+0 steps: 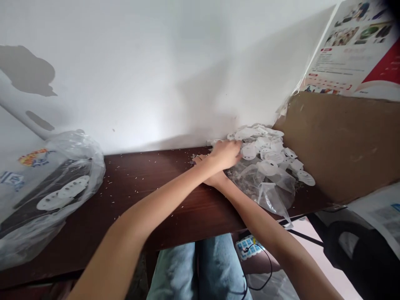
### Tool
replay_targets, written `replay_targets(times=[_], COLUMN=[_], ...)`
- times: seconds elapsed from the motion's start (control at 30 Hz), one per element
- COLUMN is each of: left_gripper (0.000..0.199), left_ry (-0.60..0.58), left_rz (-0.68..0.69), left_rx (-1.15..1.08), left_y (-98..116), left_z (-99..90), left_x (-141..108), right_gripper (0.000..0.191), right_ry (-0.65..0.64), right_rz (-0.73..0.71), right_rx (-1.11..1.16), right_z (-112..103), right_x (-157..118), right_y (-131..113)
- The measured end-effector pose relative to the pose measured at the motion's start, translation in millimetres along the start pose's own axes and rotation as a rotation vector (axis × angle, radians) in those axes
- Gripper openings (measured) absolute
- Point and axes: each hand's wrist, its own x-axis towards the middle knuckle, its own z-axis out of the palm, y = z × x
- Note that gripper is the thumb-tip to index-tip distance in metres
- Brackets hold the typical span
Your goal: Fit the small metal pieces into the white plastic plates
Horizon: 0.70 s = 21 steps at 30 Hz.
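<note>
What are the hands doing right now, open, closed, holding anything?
Left hand: curled against the white discs, cannot tell if holding one.
Right hand: mostly hidden under the other hand, cannot tell.

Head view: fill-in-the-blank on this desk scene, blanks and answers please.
The white discs are heaped to the ____ of both hands in view.
The left hand lies ____ the right hand.
The desk under them is dark ____.
The clear plastic bag lies at the ____ end of the desk in view.

Missing words: right; over; brown; left.
</note>
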Motion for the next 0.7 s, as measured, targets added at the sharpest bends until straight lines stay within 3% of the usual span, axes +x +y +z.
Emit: replay_targets(times=[0.07, 0.13, 0.27, 0.4, 0.53, 0.6, 0.7], left_gripper=[0.053, 0.051, 0.032, 0.029, 0.032, 0.037, 0.039], left_ry=[-0.072, -0.102, -0.085, 0.056, 0.414, 0.545, 0.544], left_rz=[0.041, 0.043, 0.044, 0.015, -0.05, -0.163, -0.425], left_rx=[0.032, 0.094, 0.135, -0.1, -0.589, -0.888, -1.352], left_y=[13.9, 21.4, 19.0, -0.2, -26.5, -42.6, -69.5], left_z=[23.7, 41.7, 54.3, 32.9, -5.0, -20.0, -30.1], left_x=[30.2, 49.3, 56.7, 36.8, 1.1, -21.0, -57.8], right_gripper=[0.036, 0.035, 0.032, 0.033, 0.036, 0.035, 0.025], right_ry=[-0.01, -0.001, 0.047, 0.126, 0.141, 0.141, 0.192], right_rz=[0.003, 0.012, 0.011, 0.04, 0.077, 0.124, 0.209], right_rx=[-0.034, -0.073, -0.094, -0.005, 0.133, 0.162, 0.251], right_z=[0.1, -1.8, -2.6, -1.4, -7.1, -10.9, -15.9], right_x=[3.9, 8.5, 12.0, 5.0, 0.6, 2.4, 7.9], right_y=[4.7, 9.6, 16.3, 18.8, 18.3, 17.6, 19.0])
